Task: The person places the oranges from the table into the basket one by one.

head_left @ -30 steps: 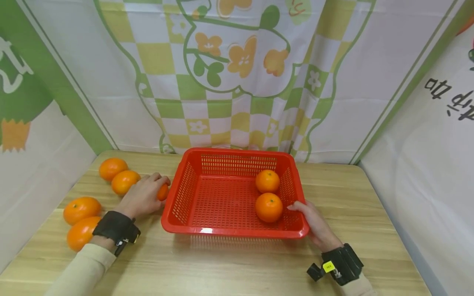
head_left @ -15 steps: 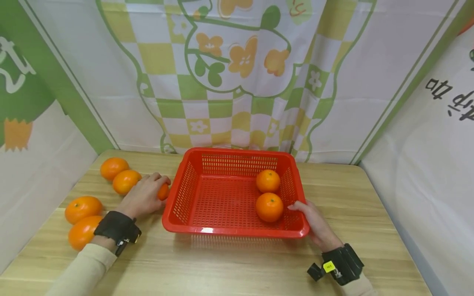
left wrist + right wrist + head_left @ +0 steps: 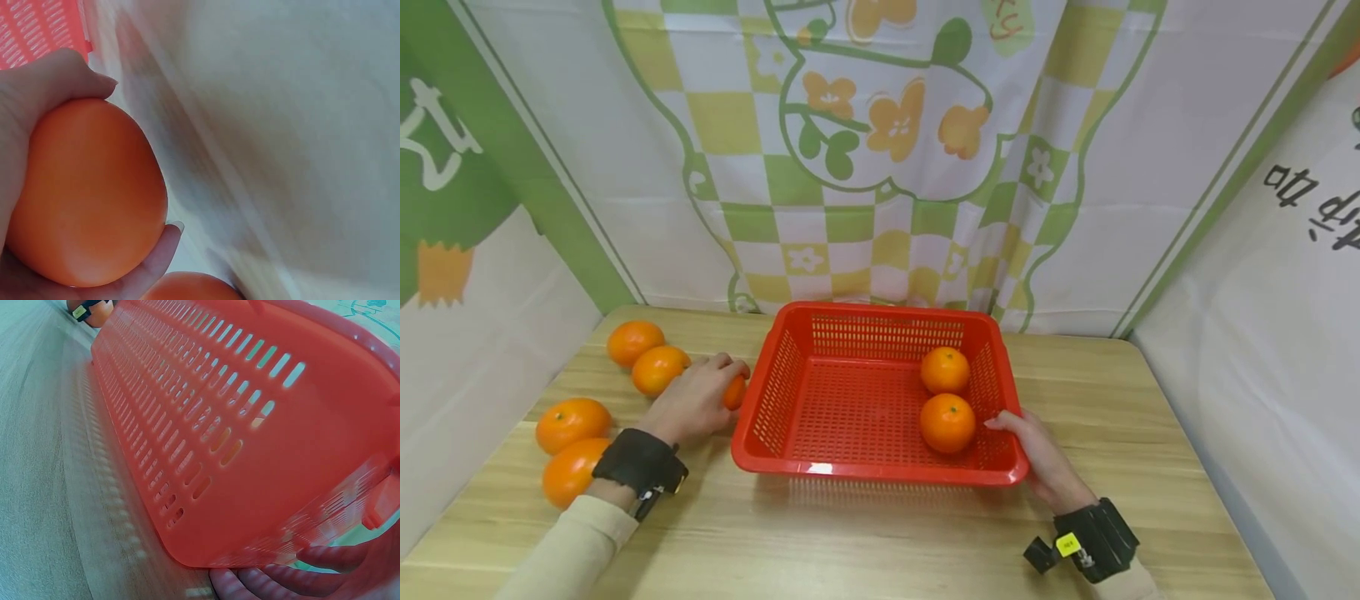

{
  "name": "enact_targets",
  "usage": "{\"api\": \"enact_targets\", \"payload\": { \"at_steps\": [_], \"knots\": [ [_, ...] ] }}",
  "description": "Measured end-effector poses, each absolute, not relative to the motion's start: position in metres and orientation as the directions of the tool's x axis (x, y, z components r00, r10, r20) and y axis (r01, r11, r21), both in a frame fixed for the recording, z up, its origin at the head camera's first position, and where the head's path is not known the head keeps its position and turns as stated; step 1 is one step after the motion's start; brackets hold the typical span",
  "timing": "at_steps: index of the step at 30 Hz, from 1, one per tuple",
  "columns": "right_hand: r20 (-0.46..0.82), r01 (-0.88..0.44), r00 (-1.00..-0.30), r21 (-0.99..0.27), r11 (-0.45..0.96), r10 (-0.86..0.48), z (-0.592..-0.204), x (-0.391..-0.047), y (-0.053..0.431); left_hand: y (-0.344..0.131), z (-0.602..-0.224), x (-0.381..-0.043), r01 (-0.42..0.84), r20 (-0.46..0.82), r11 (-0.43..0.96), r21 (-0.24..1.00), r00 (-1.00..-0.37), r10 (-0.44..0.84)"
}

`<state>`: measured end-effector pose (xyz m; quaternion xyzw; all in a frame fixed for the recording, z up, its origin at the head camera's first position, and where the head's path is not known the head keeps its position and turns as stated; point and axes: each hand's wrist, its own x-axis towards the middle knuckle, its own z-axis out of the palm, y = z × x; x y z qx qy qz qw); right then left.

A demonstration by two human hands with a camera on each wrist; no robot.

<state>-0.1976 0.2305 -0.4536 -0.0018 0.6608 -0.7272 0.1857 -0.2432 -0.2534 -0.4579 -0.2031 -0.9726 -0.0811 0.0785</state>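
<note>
My left hand (image 3: 688, 404) is just left of a red plastic basket (image 3: 880, 471), holding an orange (image 3: 87, 194). In the left wrist view the thumb and a finger curl round the fruit from opposite sides; in the head view the hand hides most of it. My right hand (image 3: 1037, 458) grips the basket's right end near the front corner, thumb over the rim. The right wrist view has its fingers (image 3: 300, 581) low against the basket's outer wall. Inside the basket, toward the right, sit two oranges, one farther back (image 3: 945, 370) and one nearer (image 3: 948, 423).
Several oranges lie on the wooden table (image 3: 865, 542) at the left: two behind my left hand (image 3: 636, 343) and two by the left wrist (image 3: 573, 425). A patterned curtain (image 3: 887, 225) hangs along the table's back edge, with white cloth walls on both sides.
</note>
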Motion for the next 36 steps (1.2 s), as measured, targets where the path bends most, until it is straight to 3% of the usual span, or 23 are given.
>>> {"api": "enact_targets", "payload": {
  "at_steps": [36],
  "knots": [
    [-0.251,0.275,-0.930,-0.960,-0.055,-0.269,-0.453,-0.197,0.230,-0.250,-0.426,-0.243,0.447,0.292,0.890,0.092,-0.866,0.405]
  ]
}}
